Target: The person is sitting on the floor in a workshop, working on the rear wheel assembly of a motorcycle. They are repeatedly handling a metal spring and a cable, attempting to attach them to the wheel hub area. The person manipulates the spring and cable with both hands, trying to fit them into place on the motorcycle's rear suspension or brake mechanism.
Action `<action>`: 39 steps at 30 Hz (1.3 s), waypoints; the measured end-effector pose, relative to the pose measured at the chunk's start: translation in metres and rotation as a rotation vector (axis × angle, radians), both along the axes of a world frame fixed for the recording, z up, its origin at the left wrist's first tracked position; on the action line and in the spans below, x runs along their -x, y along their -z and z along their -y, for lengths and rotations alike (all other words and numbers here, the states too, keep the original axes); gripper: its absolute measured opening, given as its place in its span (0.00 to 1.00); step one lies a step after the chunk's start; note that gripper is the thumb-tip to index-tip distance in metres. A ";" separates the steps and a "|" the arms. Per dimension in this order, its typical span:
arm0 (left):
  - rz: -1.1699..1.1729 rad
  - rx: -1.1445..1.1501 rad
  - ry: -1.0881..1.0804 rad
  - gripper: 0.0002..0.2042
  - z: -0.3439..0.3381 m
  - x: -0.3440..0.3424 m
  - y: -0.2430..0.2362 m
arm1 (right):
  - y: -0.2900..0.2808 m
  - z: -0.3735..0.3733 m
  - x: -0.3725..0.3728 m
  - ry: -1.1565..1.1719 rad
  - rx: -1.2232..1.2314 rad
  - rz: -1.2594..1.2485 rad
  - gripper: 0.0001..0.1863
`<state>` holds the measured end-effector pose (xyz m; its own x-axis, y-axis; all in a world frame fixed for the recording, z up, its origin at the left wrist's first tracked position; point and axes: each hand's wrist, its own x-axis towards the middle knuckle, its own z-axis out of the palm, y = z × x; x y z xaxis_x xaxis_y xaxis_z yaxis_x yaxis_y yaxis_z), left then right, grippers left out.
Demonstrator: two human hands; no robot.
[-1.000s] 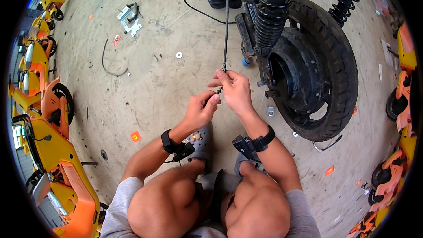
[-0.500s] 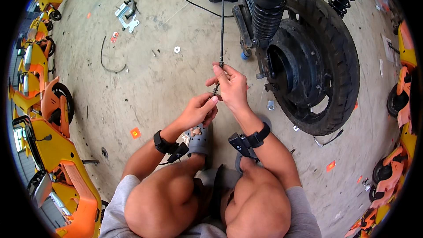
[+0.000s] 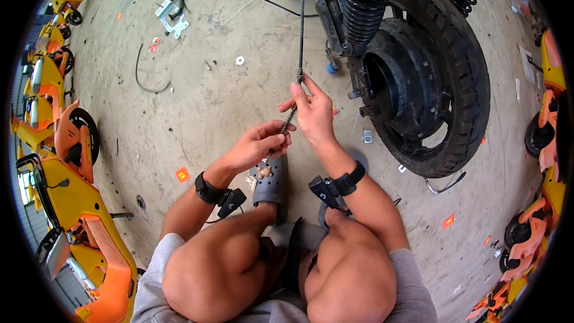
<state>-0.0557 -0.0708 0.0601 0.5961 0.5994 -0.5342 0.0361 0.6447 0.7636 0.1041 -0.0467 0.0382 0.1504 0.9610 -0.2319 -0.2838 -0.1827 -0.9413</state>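
1. On the concrete floor (image 3: 179, 101), head view: person squats, knees bare, a grey clog (image 3: 270, 180) under the hands.
2. Right hand (image 3: 314, 113): fingers pinched shut on a thin black cable (image 3: 301, 24), just below its ribbed end. The cable runs straight up out of frame.
3. Left hand (image 3: 257, 143): closed around the cable's lower end, a dark threaded tip between thumb and fingers.
4. Hands near each other, just left of a scooter rear wheel (image 3: 439, 84) with coil shock (image 3: 362, 6).
5. Farther left: metal bracket (image 3: 171, 15), washer (image 3: 240, 60), loose wire (image 3: 146, 81), orange body panels (image 3: 84, 203) along the edge.
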 end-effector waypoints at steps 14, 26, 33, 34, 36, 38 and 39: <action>-0.007 -0.023 0.118 0.23 0.007 0.028 -0.008 | -0.004 -0.004 -0.013 -0.061 0.057 0.147 0.17; -0.238 -0.441 -0.008 0.18 0.015 0.012 -0.011 | -0.020 -0.003 -0.019 -0.083 0.259 -0.120 0.16; -0.128 -0.144 0.058 0.18 -0.001 0.012 -0.014 | -0.020 -0.005 -0.019 -0.115 0.242 -0.150 0.16; -0.116 -0.118 0.036 0.18 -0.004 0.007 -0.014 | -0.018 -0.005 -0.019 -0.116 0.221 -0.143 0.16; -0.078 -0.056 0.006 0.17 -0.009 -0.002 -0.018 | -0.017 -0.005 -0.018 -0.123 0.202 -0.132 0.17; -0.028 0.017 -0.009 0.16 -0.013 -0.013 -0.023 | -0.018 -0.005 -0.018 -0.133 0.208 -0.126 0.17; -0.056 0.013 -0.017 0.16 -0.014 -0.019 -0.021 | -0.020 -0.005 -0.019 -0.143 0.235 -0.156 0.17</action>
<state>-0.0368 -0.0573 0.0813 0.5546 0.6018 -0.5747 0.0679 0.6556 0.7521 0.1226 -0.0414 0.0577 -0.0375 0.8871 -0.4600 -0.3769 -0.4389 -0.8157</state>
